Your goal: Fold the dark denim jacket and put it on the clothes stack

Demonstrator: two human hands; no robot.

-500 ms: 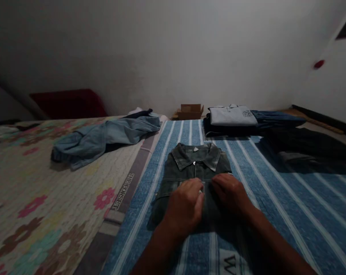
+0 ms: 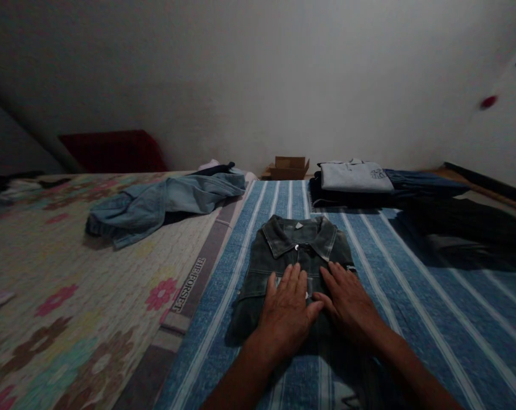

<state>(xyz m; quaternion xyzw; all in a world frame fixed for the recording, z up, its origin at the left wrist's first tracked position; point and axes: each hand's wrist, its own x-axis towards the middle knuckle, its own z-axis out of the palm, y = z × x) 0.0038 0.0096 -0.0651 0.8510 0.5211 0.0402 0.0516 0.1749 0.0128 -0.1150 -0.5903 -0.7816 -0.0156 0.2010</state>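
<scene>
A dark grey-green denim jacket (image 2: 279,267) lies folded on the blue striped bedspread (image 2: 215,319), its collar pointing away from me. My left hand (image 2: 288,302) rests flat on the jacket's front, fingers stretched forward and thumb out to the right. Beside it, my right hand (image 2: 347,296) lies flat on the jacket's right half, fingers spread. The two thumbs come close together near the middle of the jacket. My hands and forearms cover the jacket's lower part.
A crumpled light blue denim garment (image 2: 168,199) lies on the flowered quilt (image 2: 121,296) to the left. At the back right sit a folded white shirt (image 2: 355,176) on dark clothes, folded blue jeans (image 2: 426,183) and a dark pile (image 2: 471,225). A cardboard box (image 2: 288,168) stands behind.
Both hands have gone from curled fingers on the jacket front to lying flat with fingers stretched out. The whole view has shifted slightly.
</scene>
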